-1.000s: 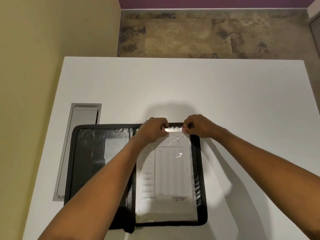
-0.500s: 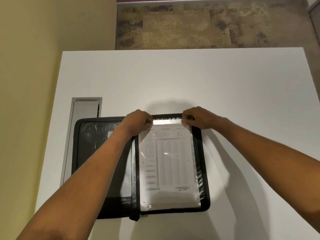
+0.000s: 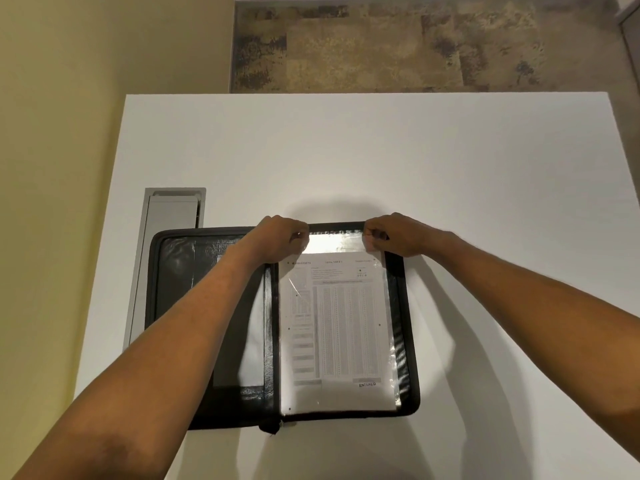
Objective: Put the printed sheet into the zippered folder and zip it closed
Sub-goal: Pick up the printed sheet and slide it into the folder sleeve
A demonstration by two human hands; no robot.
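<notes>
The black zippered folder [image 3: 408, 341] lies open, flat on the smooth white table [image 3: 346, 150]. The left hand [image 3: 280, 237] pinches one top corner of the shiny clear pocket [image 3: 332, 242]. The printed sheet [image 3: 343, 327] lies inside it. The right hand [image 3: 394, 235] pinches the other corner.

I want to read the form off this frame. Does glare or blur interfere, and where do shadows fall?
Head view: glare whitens the clear sleeve above the printed sheet, between the left hand and right hand; fine print too small to read, only "ENTERED" legible; soft arm shadows fall on the white table beside the folder.
</notes>
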